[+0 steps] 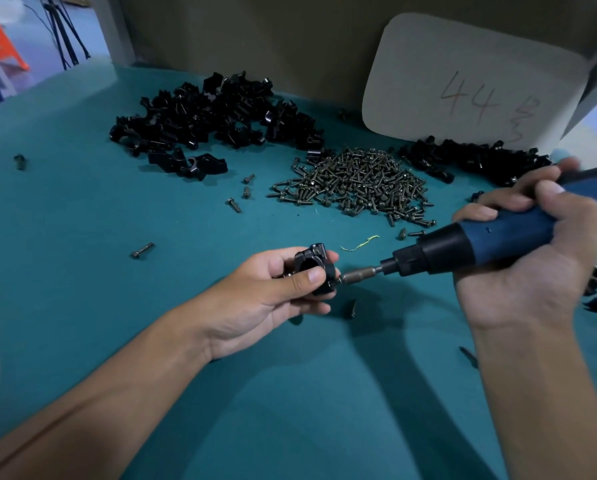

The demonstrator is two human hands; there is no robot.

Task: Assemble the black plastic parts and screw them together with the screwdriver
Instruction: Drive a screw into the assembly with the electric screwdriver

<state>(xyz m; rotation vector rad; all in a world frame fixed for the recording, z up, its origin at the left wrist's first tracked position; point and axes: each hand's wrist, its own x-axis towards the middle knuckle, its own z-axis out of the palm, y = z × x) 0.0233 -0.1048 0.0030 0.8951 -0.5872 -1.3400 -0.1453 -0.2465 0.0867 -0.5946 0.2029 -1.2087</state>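
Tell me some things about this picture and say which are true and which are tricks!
1. The right hand holds a blue screwdriver. True.
2. The left hand is empty. False: its grip is round a black plastic part.
3. The screwdriver's tip meets the black part. True.
4. The screws sit in a bowl. False: they lie in a loose pile on the green table.
5. The white card says 44. True.

Bare teal table (82, 209) at left; screw pile (356, 183) and black parts (203, 116) behind.
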